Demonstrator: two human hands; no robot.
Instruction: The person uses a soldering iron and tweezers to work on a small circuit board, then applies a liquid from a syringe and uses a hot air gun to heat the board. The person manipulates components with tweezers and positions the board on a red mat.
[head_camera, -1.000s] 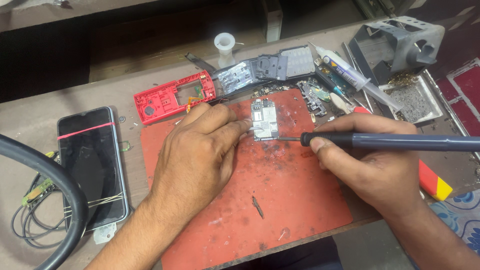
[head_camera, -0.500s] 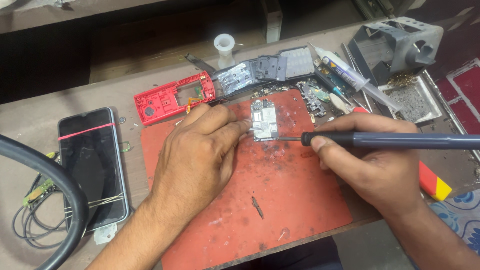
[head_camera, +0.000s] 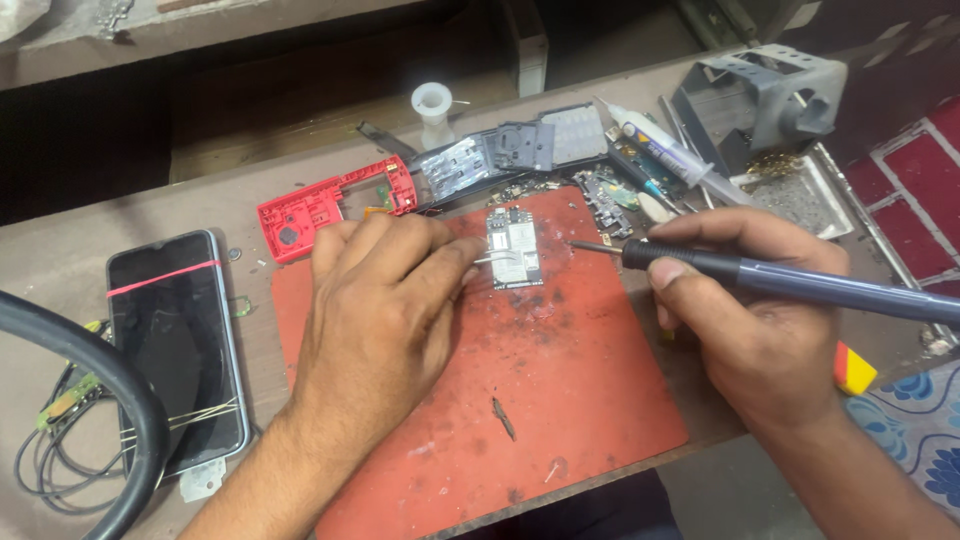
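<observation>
Soldering iron tip just right of the board, not on it.

My left hand (head_camera: 375, 320) lies on the worn red rubber mat (head_camera: 560, 400), fingers together pinching a thin pale wire whose end reaches the small silver-and-green circuit board (head_camera: 513, 250). My right hand (head_camera: 750, 310) is clamped on the dark blue-grey pen-shaped soldering iron (head_camera: 800, 285); its long axis runs right to left, tip aimed at the board's right edge, a small gap apart. Board's long axis runs away from me. Left hand is nearer.
</observation>
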